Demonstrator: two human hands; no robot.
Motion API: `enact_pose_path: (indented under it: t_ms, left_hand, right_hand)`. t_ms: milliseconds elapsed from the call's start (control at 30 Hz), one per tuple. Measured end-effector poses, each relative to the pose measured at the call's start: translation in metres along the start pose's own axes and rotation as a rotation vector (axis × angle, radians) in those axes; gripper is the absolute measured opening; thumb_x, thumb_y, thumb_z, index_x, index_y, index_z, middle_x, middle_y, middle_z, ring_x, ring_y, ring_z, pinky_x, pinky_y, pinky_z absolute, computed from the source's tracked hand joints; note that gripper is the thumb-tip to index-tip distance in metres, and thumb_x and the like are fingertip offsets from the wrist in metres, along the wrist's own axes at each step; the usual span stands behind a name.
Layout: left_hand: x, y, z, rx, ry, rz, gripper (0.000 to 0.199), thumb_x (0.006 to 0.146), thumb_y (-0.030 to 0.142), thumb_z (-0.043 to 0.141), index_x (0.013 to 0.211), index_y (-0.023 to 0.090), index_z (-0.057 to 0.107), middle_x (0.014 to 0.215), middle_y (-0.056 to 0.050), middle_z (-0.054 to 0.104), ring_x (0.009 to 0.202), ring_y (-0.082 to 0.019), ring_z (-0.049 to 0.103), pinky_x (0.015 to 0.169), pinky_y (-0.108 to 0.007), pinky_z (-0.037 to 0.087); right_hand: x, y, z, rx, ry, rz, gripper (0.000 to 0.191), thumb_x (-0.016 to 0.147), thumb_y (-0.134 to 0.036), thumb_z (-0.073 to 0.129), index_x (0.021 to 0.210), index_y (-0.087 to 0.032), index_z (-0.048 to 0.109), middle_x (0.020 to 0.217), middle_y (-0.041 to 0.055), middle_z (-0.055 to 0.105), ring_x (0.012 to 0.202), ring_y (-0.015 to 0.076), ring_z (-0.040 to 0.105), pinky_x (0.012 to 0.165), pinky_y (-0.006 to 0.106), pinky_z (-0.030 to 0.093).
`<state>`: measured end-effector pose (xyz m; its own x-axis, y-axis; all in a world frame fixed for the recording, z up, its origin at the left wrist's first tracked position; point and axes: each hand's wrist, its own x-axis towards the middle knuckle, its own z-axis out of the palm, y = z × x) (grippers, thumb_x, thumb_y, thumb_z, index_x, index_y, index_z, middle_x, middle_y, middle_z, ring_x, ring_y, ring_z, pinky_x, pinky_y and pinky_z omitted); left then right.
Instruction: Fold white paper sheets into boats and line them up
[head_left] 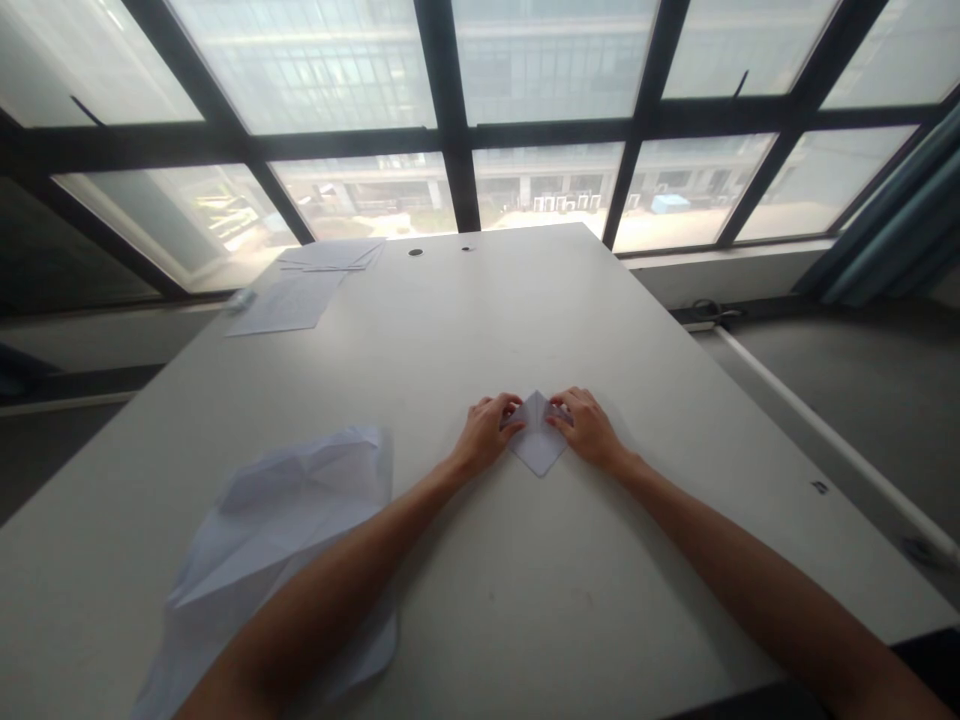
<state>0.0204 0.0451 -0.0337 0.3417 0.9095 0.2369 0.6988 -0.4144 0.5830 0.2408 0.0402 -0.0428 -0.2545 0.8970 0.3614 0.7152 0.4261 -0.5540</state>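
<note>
Just right of the frame's centre, the left hand [487, 430] and right hand [590, 430] appear to pinch opposite corners of a folded paper [538, 445], the grip partly hidden. White tabletop [667, 410] spreads from there to its slanting right edge; crumpled paper [289, 510] lies lower left.
</note>
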Motion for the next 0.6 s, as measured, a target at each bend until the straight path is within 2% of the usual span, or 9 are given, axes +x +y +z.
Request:
enact_pose_path:
  t_ms: [67, 133, 233, 333, 433, 600]
  left_hand:
    - [0.0, 0.002, -0.001, -0.127, 0.064, 0.042, 0.03, 0.088, 0.022, 0.066, 0.117, 0.024, 0.059, 0.094, -0.001, 0.07, 0.086, -0.016, 0.063, 0.082, -0.031, 0.049]
    - [-0.001, 0.006, -0.004, -0.192, 0.197, 0.156, 0.025, 0.09, 0.021, 0.064, 0.115, 0.023, 0.061, 0.092, -0.001, 0.069, 0.082, -0.014, 0.063, 0.078, -0.028, 0.05]
    - [-0.004, 0.012, -0.009, -0.185, 0.391, 0.408, 0.008, 0.092, 0.02, 0.061, 0.097, 0.022, 0.067, 0.09, -0.003, 0.068, 0.085, -0.014, 0.062, 0.08, -0.029, 0.05]
    - [-0.006, 0.014, -0.012, -0.171, 0.468, 0.532, 0.009, 0.093, 0.018, 0.06, 0.09, 0.022, 0.067, 0.09, -0.004, 0.067, 0.087, -0.015, 0.062, 0.082, -0.03, 0.05]
    - [-0.004, 0.01, -0.011, -0.135, 0.426, 0.5, 0.01, 0.094, 0.019, 0.057, 0.09, 0.022, 0.066, 0.092, -0.004, 0.066, 0.088, -0.015, 0.061, 0.084, -0.031, 0.049]
    - [0.001, 0.001, -0.005, -0.082, 0.156, 0.344, 0.01, 0.096, 0.021, 0.054, 0.093, 0.021, 0.064, 0.095, -0.004, 0.065, 0.087, -0.015, 0.062, 0.082, -0.028, 0.049]
  right_hand:
    - [0.0, 0.0, -0.001, 0.117, 0.048, 0.005, 0.009, 0.088, -0.025, 0.061, 0.095, -0.02, 0.064, 0.089, 0.0045, 0.066, 0.083, 0.0201, 0.058, 0.079, 0.034, 0.047]
    - [0.0, -0.002, -0.005, 0.216, 0.154, -0.056, 0.005, 0.089, -0.026, 0.061, 0.089, -0.021, 0.062, 0.084, 0.003, 0.066, 0.08, 0.0192, 0.059, 0.077, 0.034, 0.047]
    - [-0.003, -0.008, -0.012, 0.257, 0.322, -0.276, 0.005, 0.09, -0.022, 0.062, 0.086, -0.023, 0.06, 0.086, 0.004, 0.068, 0.086, 0.0202, 0.061, 0.081, 0.037, 0.046]
    - [-0.006, -0.012, -0.017, 0.204, 0.364, -0.446, 0.01, 0.09, -0.015, 0.061, 0.087, -0.024, 0.059, 0.091, 0.0036, 0.07, 0.089, 0.0196, 0.062, 0.084, 0.038, 0.045]
    - [-0.005, -0.01, -0.018, 0.118, 0.309, -0.466, 0.011, 0.091, -0.013, 0.058, 0.087, -0.023, 0.059, 0.094, 0.0042, 0.07, 0.09, 0.0193, 0.061, 0.085, 0.037, 0.043]
    - [0.0, 0.001, -0.012, 0.113, 0.101, -0.336, 0.009, 0.095, -0.019, 0.053, 0.091, -0.022, 0.061, 0.09, 0.0052, 0.066, 0.087, 0.0191, 0.06, 0.081, 0.033, 0.045]
